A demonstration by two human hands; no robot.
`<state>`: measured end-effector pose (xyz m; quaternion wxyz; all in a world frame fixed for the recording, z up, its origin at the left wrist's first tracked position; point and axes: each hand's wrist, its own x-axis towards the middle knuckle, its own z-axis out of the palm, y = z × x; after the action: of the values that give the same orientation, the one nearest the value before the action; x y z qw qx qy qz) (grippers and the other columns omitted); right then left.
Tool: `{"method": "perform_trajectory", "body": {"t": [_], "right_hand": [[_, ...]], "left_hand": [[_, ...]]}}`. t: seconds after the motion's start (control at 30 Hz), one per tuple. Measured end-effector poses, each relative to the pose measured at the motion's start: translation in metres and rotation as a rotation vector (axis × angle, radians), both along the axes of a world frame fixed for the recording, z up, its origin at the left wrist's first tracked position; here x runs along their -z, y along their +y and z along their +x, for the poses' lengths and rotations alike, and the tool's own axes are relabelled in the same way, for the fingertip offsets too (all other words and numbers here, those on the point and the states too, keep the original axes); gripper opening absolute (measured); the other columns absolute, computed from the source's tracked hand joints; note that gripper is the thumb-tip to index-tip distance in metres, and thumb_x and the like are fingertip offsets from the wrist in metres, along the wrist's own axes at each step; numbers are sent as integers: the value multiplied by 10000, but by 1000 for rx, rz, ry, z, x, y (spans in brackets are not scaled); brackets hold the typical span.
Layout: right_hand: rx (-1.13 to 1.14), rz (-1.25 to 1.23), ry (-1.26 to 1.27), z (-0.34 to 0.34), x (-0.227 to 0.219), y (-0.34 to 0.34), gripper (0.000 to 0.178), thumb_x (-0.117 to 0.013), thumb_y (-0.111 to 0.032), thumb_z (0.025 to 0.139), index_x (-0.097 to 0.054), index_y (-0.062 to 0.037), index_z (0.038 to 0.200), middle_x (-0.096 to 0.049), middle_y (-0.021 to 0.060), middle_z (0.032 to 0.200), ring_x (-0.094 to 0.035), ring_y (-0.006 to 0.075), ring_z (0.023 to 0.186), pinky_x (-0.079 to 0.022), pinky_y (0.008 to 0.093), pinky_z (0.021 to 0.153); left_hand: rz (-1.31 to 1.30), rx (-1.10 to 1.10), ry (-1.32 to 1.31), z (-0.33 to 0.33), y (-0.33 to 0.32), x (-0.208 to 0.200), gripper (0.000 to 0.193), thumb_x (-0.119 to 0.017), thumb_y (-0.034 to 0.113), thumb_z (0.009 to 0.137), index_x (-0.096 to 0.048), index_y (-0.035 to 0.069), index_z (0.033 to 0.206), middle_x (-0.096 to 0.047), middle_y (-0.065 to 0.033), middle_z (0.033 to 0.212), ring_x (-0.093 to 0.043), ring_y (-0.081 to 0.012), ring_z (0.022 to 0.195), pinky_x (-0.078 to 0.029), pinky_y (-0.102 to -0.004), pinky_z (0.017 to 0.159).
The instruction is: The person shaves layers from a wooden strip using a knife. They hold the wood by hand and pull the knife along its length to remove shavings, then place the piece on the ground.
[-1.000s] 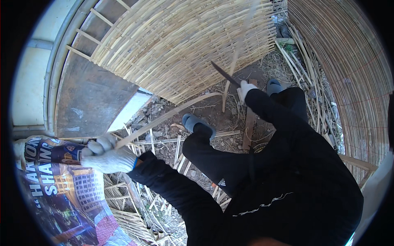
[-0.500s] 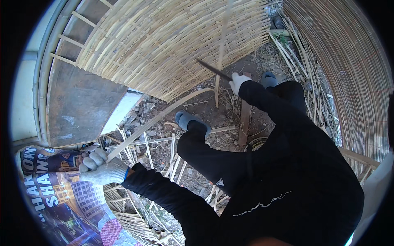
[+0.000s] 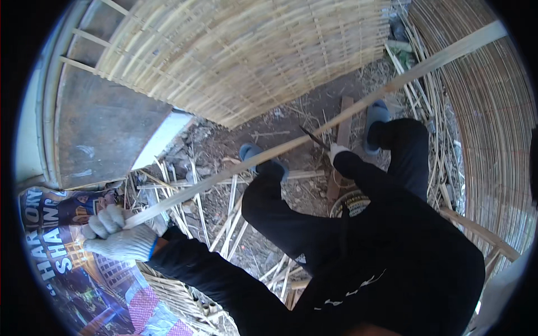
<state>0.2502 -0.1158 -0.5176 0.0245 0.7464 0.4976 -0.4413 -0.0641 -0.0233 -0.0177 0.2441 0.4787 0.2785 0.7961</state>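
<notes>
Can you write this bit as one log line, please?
left hand: gripping pale strip | right hand: holding dark blade | pale strip: slanting up rightward | ahead: woven panel

Left arm (image 3: 218, 280), black-sleeved, was stretched out forward and to the person's left. Left hand (image 3: 119, 238), pale knit-gloved, was closed, fingers (image 3: 106, 219) curled over in a firm grip. Bit of bare wrist (image 3: 160, 244) showed just short of the sleeve. Right arm (image 3: 386, 187), also black-sleeved, angled forward and inward across the front. Right hand (image 3: 337, 152), white-gloved, was closed too; separate fingers there were too small to make out. Hands were well apart.
</notes>
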Motion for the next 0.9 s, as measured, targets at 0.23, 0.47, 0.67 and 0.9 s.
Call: {"method": "perform_trajectory", "body": {"t": [0.23, 0.47, 0.67, 0.9], "right_hand": [[19, 134, 55, 26, -2, 34, 358, -551, -316, 938, -566, 20, 1061, -675, 262, 877, -665, 429, 861, -523, 520, 739], [94, 18, 45, 26, 27, 48, 421, -570, -341, 912, -624, -14, 1170, -684, 250, 917, -665, 423, 897, -535, 491, 765], [367, -85, -99, 140, 90, 10, 384, -585, -341, 897, -663, -47, 1132, -698, 218, 952, -667, 410, 935, -539, 471, 802], [400, 156, -171, 133, 68, 8, 338, -540, -323, 886, -632, -120, 1139, -695, 197, 962, -662, 407, 914, -530, 492, 815]], "left_hand": [[-92, -201, 132, -25, 32, -7, 400, -489, 273, 965, -247, 182, 660, -152, 44, 581, -144, -88, 451, -153, -263, 408], [-157, -291, 213, -63, 28, -12, 374, -452, 295, 973, -265, 177, 672, -156, 37, 594, -152, -89, 464, -179, -258, 414], [-172, -689, 179, -57, 13, -33, 268, -486, 271, 935, -424, 88, 749, -260, 20, 626, -275, -110, 500, -247, -250, 431], [-247, -933, 151, -104, -13, -26, 363, -455, 356, 967, -533, 2, 993, -570, -86, 818, -592, -207, 683, -562, -312, 626]]}}
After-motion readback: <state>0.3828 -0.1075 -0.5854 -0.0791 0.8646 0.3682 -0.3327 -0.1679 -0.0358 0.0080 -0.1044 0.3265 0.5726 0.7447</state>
